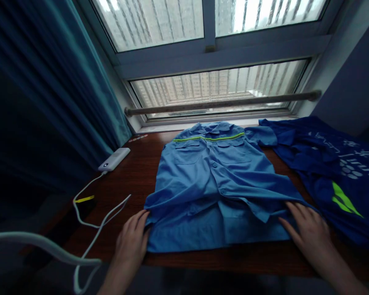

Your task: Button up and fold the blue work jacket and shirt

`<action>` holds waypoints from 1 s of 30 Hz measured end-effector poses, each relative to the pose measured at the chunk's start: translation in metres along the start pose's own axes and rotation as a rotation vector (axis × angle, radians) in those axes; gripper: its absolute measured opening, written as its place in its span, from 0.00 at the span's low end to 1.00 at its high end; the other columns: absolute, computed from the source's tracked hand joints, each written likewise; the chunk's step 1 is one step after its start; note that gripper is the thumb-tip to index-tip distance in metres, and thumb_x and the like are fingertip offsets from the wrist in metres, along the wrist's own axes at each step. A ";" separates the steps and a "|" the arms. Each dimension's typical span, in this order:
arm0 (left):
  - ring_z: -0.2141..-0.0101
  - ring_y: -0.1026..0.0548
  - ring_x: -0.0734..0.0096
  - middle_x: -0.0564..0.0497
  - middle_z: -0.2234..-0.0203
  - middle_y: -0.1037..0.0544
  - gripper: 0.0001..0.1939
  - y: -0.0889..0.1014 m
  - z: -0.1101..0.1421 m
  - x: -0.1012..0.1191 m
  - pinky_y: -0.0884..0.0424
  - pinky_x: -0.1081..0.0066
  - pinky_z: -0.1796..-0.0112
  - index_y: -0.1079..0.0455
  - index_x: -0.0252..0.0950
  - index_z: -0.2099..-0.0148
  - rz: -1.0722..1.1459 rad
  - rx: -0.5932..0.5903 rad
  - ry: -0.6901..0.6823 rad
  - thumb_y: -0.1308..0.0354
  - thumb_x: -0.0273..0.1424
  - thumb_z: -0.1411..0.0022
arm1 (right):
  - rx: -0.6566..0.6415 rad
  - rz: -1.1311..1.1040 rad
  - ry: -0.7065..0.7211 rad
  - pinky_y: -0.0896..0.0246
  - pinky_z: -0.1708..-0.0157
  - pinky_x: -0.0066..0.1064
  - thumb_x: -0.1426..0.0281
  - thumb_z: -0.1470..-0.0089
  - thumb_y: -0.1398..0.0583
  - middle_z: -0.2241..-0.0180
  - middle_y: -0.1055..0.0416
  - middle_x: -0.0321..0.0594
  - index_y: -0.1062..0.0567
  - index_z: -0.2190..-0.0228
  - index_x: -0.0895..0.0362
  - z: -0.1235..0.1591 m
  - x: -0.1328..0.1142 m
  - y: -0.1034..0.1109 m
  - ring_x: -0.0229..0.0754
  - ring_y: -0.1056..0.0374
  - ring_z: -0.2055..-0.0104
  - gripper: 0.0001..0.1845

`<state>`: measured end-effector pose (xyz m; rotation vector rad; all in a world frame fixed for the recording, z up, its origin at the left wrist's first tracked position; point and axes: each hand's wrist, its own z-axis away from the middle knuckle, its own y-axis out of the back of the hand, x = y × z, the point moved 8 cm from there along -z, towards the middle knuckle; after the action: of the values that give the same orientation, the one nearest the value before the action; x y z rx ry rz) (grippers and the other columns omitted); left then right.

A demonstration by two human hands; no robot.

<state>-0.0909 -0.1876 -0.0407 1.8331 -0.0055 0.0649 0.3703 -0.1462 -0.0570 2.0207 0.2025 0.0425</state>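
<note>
A light blue button-front work shirt (190, 176) lies front side up, its collar toward the window and its hem toward me. A yellow-green stripe crosses the chest above two flap pockets. The right-hand sleeve sticks out; the other is not seen spread. My left hand (132, 237) pinches the shirt's lower left edge between thumb and fingers. At the lower right corner, my right hand (307, 229) has its thumb and fingers on the cloth, gripping the edge. The front panels are rumpled near the hem, and the inside of the back shows below them.
The shirt rests on a dark reddish wooden table (141, 164). To the right lies a dark blue printed garment (320, 164), touching the sleeve. A white power bank (114, 159) with a white cable (95, 225) sits at left, beside a curtain (89, 82). A rail (221, 104) crosses the window.
</note>
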 end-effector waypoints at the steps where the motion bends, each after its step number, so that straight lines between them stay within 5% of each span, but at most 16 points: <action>1: 0.56 0.33 0.62 0.45 0.56 0.30 0.17 0.004 -0.001 -0.010 0.36 0.64 0.56 0.35 0.35 0.54 0.030 0.006 0.026 0.55 0.28 0.47 | -0.001 -0.005 -0.007 0.42 0.62 0.46 0.57 0.49 0.51 0.59 0.33 0.50 0.31 0.59 0.59 -0.002 0.009 0.001 0.55 0.40 0.57 0.23; 5: 0.60 0.30 0.62 0.48 0.63 0.27 0.14 0.033 0.003 -0.019 0.36 0.65 0.59 0.33 0.37 0.61 0.084 0.097 0.124 0.54 0.25 0.50 | 0.020 -0.115 0.028 0.42 0.59 0.44 0.57 0.50 0.49 0.62 0.32 0.47 0.29 0.63 0.57 -0.003 0.008 0.010 0.52 0.39 0.59 0.20; 8: 0.65 0.29 0.64 0.50 0.66 0.26 0.13 0.057 0.009 -0.023 0.34 0.67 0.63 0.35 0.39 0.57 0.104 0.248 0.354 0.53 0.30 0.46 | -0.006 -0.269 0.128 0.41 0.57 0.39 0.62 0.50 0.46 0.60 0.33 0.45 0.31 0.60 0.57 -0.006 -0.026 0.020 0.48 0.39 0.57 0.17; 11: 0.68 0.28 0.63 0.49 0.70 0.26 0.13 0.061 0.008 -0.016 0.33 0.65 0.65 0.35 0.38 0.57 0.061 0.266 0.493 0.53 0.33 0.44 | -0.087 -0.374 0.231 0.40 0.55 0.35 0.71 0.51 0.46 0.56 0.35 0.44 0.33 0.55 0.55 -0.010 -0.063 0.024 0.45 0.40 0.53 0.19; 13: 0.58 0.31 0.56 0.43 0.62 0.27 0.14 0.064 0.000 0.007 0.38 0.55 0.57 0.35 0.35 0.56 -0.039 0.318 0.391 0.53 0.29 0.44 | -0.110 -0.396 0.257 0.41 0.55 0.37 0.75 0.52 0.47 0.56 0.36 0.43 0.33 0.55 0.54 -0.012 -0.077 0.026 0.46 0.41 0.53 0.21; 16: 0.45 0.46 0.53 0.42 0.49 0.36 0.16 0.058 -0.012 0.064 0.49 0.49 0.49 0.36 0.35 0.53 -0.082 0.343 0.025 0.53 0.24 0.45 | -0.088 -0.418 0.253 0.42 0.56 0.41 0.77 0.52 0.48 0.58 0.33 0.42 0.30 0.58 0.53 -0.015 -0.085 0.030 0.47 0.40 0.55 0.19; 20: 0.44 0.45 0.60 0.47 0.47 0.38 0.20 0.026 -0.020 0.137 0.44 0.54 0.48 0.35 0.40 0.51 0.030 0.091 -0.451 0.56 0.19 0.44 | -0.007 -0.517 0.197 0.40 0.61 0.39 0.74 0.48 0.48 0.63 0.30 0.41 0.29 0.59 0.53 -0.020 -0.082 0.048 0.44 0.36 0.61 0.14; 23: 0.46 0.42 0.60 0.44 0.49 0.35 0.16 0.017 -0.031 0.153 0.42 0.54 0.49 0.33 0.37 0.55 0.089 0.039 -0.478 0.55 0.20 0.43 | 0.059 -0.637 0.188 0.39 0.65 0.33 0.73 0.47 0.47 0.68 0.29 0.40 0.29 0.58 0.53 -0.022 -0.085 0.068 0.41 0.34 0.66 0.15; 27: 0.48 0.39 0.60 0.44 0.55 0.31 0.13 0.033 -0.037 0.156 0.42 0.54 0.49 0.32 0.35 0.60 0.259 0.117 -0.485 0.55 0.20 0.43 | 0.074 -0.788 0.183 0.38 0.69 0.28 0.74 0.48 0.46 0.70 0.29 0.39 0.28 0.58 0.54 -0.022 -0.097 0.087 0.38 0.33 0.69 0.14; 30: 0.53 0.34 0.65 0.45 0.58 0.29 0.12 0.053 -0.030 0.158 0.36 0.63 0.53 0.34 0.34 0.58 0.534 0.118 -0.461 0.54 0.20 0.42 | 0.006 -0.945 -0.021 0.39 0.71 0.26 0.70 0.50 0.44 0.76 0.30 0.38 0.25 0.69 0.56 -0.027 -0.097 0.081 0.38 0.34 0.72 0.07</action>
<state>0.0637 -0.1675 0.0254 1.8830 -0.8290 0.0149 0.2816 -0.1732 0.0331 1.7492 1.1119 -0.5694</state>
